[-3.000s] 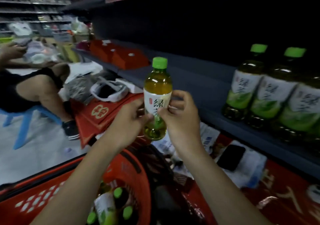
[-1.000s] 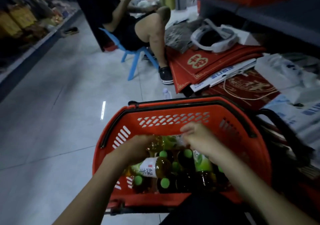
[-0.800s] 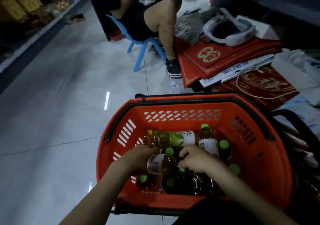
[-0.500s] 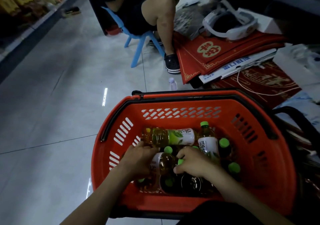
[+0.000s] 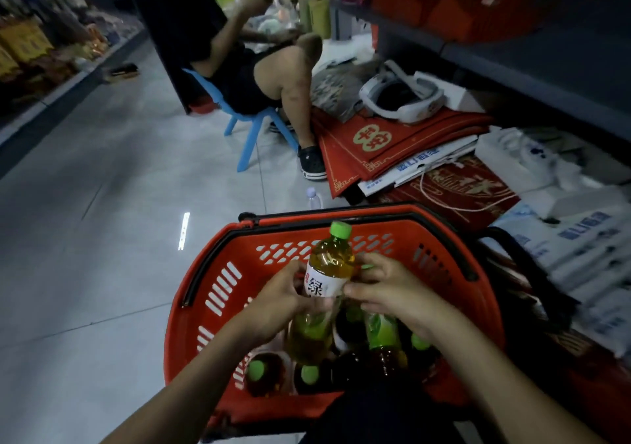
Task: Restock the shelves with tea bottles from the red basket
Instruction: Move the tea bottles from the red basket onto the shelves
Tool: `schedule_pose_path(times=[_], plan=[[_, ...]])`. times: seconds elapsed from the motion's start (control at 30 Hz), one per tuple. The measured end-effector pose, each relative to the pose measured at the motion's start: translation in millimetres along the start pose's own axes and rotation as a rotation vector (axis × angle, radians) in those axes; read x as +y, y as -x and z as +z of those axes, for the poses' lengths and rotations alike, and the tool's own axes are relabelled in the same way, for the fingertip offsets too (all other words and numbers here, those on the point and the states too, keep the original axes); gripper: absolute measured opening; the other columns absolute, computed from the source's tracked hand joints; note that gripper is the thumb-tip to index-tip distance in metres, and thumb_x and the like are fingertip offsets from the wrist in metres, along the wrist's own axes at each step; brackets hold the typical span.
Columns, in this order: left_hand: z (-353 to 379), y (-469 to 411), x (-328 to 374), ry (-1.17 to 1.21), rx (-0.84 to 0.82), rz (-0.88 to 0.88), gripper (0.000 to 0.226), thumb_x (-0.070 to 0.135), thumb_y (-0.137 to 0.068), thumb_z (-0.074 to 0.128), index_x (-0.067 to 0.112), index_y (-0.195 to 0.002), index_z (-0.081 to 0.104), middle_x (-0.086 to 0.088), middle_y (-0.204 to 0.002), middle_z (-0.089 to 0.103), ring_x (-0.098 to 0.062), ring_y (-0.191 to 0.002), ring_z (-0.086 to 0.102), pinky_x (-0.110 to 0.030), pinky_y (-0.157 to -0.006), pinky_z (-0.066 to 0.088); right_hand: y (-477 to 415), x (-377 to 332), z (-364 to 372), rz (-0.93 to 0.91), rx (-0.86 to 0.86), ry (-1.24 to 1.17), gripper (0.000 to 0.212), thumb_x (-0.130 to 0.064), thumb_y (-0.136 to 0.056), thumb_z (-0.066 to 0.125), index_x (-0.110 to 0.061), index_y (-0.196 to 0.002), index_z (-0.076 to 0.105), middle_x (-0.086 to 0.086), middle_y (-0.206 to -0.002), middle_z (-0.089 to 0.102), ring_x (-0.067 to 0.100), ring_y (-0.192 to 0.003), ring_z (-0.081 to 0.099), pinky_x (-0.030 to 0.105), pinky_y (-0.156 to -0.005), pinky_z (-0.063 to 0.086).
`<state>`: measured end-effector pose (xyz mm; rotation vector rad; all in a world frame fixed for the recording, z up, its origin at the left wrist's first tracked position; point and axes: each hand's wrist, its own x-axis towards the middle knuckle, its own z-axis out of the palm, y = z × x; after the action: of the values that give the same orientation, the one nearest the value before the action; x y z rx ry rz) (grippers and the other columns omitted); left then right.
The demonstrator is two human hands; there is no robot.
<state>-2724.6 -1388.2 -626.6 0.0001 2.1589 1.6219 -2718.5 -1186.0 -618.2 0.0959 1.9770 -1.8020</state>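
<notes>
A tea bottle with amber liquid, a white label and a green cap stands upright above the red basket. My left hand grips it from the left and my right hand from the right, both at label height. Several more green-capped tea bottles lie and stand in the basket below my hands. The dark grey shelf runs along the upper right; no bottles on it are in view.
A person sits on a blue stool ahead on the grey tiled floor. Red mats, white bags and a white headset lie under the shelf. A small clear bottle stands beyond the basket.
Both hands were down among the bottles in the basket; now they have lifted one tea bottle upright above it.
</notes>
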Motion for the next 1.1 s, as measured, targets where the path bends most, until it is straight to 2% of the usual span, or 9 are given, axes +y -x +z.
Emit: schedule_pose_path(times=[0.17, 0.27, 0.37, 0.47, 0.57, 0.7, 0.9, 1.0, 1.1], plan=[[52.4, -7.6, 51.3, 0.257, -0.026, 0.123, 0.063, 0.028, -0.07, 0.08, 0.016, -0.126, 0.053, -0.013, -0.116, 0.07, -0.031, -0.102, 0.07, -0.051, -0.09, 0.055, 38.2, -22.7, -39.3, -0.096, 0.111, 0.042, 0.045, -0.014, -0.081, 0.077, -0.032, -0.116, 0.056, -0.003, -0.117, 0.066, 0.01, -0.106, 0.065, 0.033, -0.09, 0.055], [86.2, -12.0, 90.8, 0.328, -0.077, 0.204, 0.058, 0.025, -0.073, 0.079, 0.012, -0.125, 0.056, -0.013, -0.113, 0.071, -0.029, -0.101, 0.07, -0.042, -0.08, 0.058, 65.3, -38.3, -71.0, -0.18, 0.228, 0.054, 0.055, -0.016, -0.075, 0.083, -0.032, -0.119, 0.055, -0.004, -0.12, 0.065, 0.008, -0.11, 0.062, 0.028, -0.089, 0.052], [120.9, -11.6, 131.4, 0.293, -0.155, 0.309, 0.052, 0.027, -0.075, 0.076, 0.016, -0.123, 0.059, -0.008, -0.113, 0.072, -0.025, -0.105, 0.069, -0.041, -0.086, 0.055, 99.4, -52.9, -103.0, -0.264, 0.376, 0.083, 0.06, -0.013, -0.076, 0.081, -0.031, -0.126, 0.055, -0.004, -0.125, 0.064, 0.009, -0.115, 0.06, 0.024, -0.091, 0.047], [154.8, -9.9, 169.0, 0.277, -0.23, 0.408, 0.047, 0.021, -0.073, 0.074, 0.013, -0.117, 0.061, -0.012, -0.113, 0.071, -0.029, -0.109, 0.066, -0.044, -0.094, 0.052, 139.8, -64.1, -135.8, -0.386, 0.513, 0.062, 0.053, -0.002, -0.08, 0.076, -0.03, -0.121, 0.058, -0.011, -0.114, 0.068, 0.001, -0.103, 0.064, 0.018, -0.087, 0.052], [186.4, -3.5, 204.6, 0.211, -0.34, 0.51, 0.044, 0.018, -0.071, 0.073, 0.015, -0.114, 0.063, -0.01, -0.11, 0.072, -0.024, -0.105, 0.067, -0.035, -0.088, 0.054, 180.9, -67.2, -164.7, -0.483, 0.626, 0.019, 0.047, 0.002, -0.086, 0.069, -0.038, -0.107, 0.059, -0.024, -0.097, 0.069, -0.008, -0.09, 0.067, 0.012, -0.074, 0.054], [233.0, 10.8, 238.1, 0.122, -0.394, 0.654, 0.038, 0.007, -0.077, 0.077, 0.018, -0.111, 0.064, -0.002, -0.103, 0.074, -0.016, -0.096, 0.069, -0.028, -0.078, 0.054, 231.1, -67.2, -188.0, -0.571, 0.744, 0.078, 0.048, -0.002, -0.092, 0.062, -0.045, -0.112, 0.057, -0.032, -0.107, 0.067, -0.008, -0.103, 0.064, 0.014, -0.079, 0.053], [310.8, 47.0, 260.6, 0.125, -0.498, 0.793, 0.036, 0.006, -0.082, 0.072, 0.028, -0.109, 0.065, 0.009, -0.098, 0.074, -0.014, -0.093, 0.067, -0.026, -0.076, 0.056, 308.6, -52.3, -204.0, -0.651, 0.998, 0.254, 0.055, -0.012, -0.096, 0.06, -0.049, -0.132, 0.044, -0.021, -0.142, 0.048, -0.002, -0.133, 0.043, 0.026, -0.109, 0.042], [349.9, 74.6, 270.3, 0.125, -0.587, 0.847, 0.033, 0.008, -0.081, 0.071, 0.027, -0.108, 0.065, 0.018, -0.082, 0.07, -0.005, -0.082, 0.066, -0.015, -0.069, 0.053, 352.9, -34.4, -208.8, -0.634, 1.143, 0.286, 0.056, -0.011, -0.095, 0.059, -0.044, -0.137, 0.041, -0.018, -0.142, 0.048, -0.002, -0.132, 0.044, 0.024, -0.107, 0.042], [392.1, 106.5, 272.0, 0.106, -0.693, 0.894, 0.036, 0.011, -0.079, 0.073, 0.035, -0.104, 0.064, 0.02, -0.09, 0.071, 0.001, -0.085, 0.066, -0.012, -0.069, 0.053, 401.6, -9.3, -209.0, -0.628, 1.296, 0.26, 0.059, -0.002, -0.093, 0.06, -0.04, -0.135, 0.045, -0.006, -0.136, 0.057, 0.004, -0.125, 0.053, 0.03, -0.099, 0.051]])
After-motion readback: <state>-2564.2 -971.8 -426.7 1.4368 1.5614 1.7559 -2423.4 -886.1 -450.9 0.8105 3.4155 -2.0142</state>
